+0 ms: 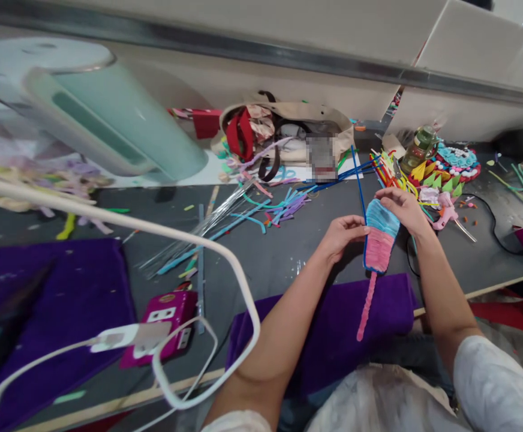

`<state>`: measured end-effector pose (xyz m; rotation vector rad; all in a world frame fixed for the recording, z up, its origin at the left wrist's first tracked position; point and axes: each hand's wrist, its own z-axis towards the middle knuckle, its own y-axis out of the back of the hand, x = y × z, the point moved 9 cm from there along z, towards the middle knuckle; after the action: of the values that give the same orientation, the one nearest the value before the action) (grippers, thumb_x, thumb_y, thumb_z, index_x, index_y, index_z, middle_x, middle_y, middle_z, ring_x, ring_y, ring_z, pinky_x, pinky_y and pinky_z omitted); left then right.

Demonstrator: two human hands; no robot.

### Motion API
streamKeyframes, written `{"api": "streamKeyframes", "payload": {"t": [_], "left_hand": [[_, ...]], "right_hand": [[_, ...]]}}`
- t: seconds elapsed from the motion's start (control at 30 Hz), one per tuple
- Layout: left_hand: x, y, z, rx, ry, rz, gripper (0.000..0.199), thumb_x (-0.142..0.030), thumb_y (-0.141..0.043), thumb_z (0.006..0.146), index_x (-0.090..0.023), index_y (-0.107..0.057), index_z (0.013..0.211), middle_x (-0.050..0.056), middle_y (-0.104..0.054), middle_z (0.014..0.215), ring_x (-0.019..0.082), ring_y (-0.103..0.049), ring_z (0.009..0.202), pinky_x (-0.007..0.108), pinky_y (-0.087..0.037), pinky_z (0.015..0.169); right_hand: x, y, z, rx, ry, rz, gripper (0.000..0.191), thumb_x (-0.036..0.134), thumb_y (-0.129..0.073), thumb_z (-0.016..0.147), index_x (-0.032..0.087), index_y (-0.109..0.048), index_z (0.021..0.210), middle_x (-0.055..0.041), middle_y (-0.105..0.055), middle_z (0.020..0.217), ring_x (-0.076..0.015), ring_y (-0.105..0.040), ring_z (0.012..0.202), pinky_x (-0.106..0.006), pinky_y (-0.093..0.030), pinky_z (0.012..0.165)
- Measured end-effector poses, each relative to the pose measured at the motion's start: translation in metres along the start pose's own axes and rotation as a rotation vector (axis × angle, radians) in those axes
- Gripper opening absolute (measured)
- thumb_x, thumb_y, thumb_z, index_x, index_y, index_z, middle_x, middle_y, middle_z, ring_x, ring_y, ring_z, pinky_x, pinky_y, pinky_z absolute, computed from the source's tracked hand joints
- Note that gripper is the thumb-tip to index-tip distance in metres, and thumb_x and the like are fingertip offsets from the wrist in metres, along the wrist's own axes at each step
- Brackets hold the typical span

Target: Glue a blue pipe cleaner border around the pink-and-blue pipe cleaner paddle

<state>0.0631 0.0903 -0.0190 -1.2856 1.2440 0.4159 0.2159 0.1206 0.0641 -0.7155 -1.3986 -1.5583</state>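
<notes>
A flat fan-shaped piece (381, 240), light blue at the top and pink below, has a dark blue edging and a twisted pink stem hanging down. At its left edge my left hand (345, 237) pinches the dark blue strip, whose free end sticks up above the piece. My right hand (403, 210) holds the piece at its upper right, fingers over the light blue part. Behind it lies a bundle of red, yellow and white stems (390, 171). Purple cloth (355, 306) lies beneath the stem at the table's front edge.
A beige bag (283, 111) stands at the back, near a green bottle (421, 147) and flower pieces (457, 162). Cut stems (288, 204) lie left of my hands. A magenta power strip (171, 312), white cable (239, 276) and pale green appliance (122, 114) are at the left. A pink glue gun (445, 210) lies right.
</notes>
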Motion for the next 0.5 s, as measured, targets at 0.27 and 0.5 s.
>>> {"api": "streamKeyframes", "payload": {"t": [0.27, 0.5], "left_hand": [[-0.013, 0.006, -0.004, -0.071, -0.100, 0.165, 0.041, -0.038, -0.096, 0.053, -0.016, -0.075, 0.080, 0.000, -0.072, 0.075, 0.013, -0.063, 0.066, 0.028, -0.052, 0.068], [-0.018, 0.009, -0.007, -0.125, -0.194, 0.341, 0.033, -0.038, -0.089, 0.063, -0.016, -0.078, 0.085, -0.001, -0.069, 0.073, 0.012, -0.059, 0.065, 0.026, -0.049, 0.066]], "right_hand": [[-0.002, -0.013, -0.002, -0.081, 0.000, 0.060, 0.028, 0.043, -0.071, 0.082, 0.021, -0.076, 0.099, -0.0051, -0.077, 0.095, -0.0221, -0.069, 0.091, -0.037, -0.054, 0.086], [-0.006, -0.014, -0.004, -0.125, 0.002, 0.011, 0.022, 0.040, -0.070, 0.085, 0.022, -0.076, 0.096, -0.0065, -0.079, 0.103, -0.0237, -0.071, 0.099, -0.040, -0.053, 0.095]]}}
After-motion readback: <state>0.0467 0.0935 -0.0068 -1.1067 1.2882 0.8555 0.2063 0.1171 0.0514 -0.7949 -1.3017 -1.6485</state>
